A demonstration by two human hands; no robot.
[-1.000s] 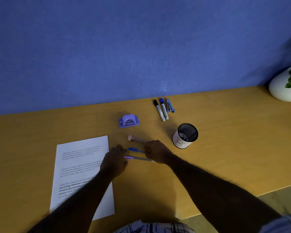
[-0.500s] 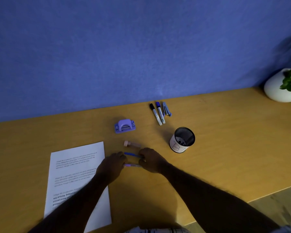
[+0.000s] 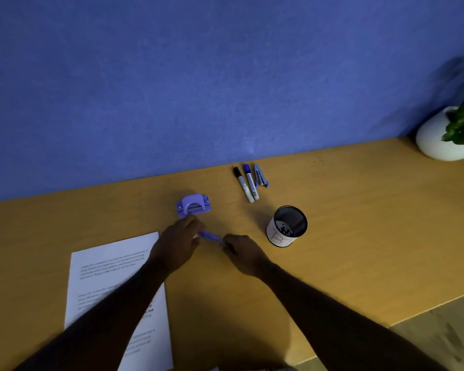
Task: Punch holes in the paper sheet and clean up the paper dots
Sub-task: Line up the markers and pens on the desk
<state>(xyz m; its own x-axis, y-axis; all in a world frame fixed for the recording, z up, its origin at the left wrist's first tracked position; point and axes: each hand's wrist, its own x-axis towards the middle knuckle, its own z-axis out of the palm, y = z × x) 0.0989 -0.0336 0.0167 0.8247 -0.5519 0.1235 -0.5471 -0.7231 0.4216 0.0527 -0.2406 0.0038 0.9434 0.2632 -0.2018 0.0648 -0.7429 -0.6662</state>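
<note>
Both hands are farther up the surface (image 3: 359, 223) than a second ago. The left hand (image 3: 177, 245) now reaches just below the purple hole punch (image 3: 194, 206), and I cannot tell whether its fingers grasp anything. The right hand (image 3: 243, 254) pinches the end of the blue pen (image 3: 209, 236). The paper sheet (image 3: 110, 266) lies flat under the left forearm, unmoved.
</note>
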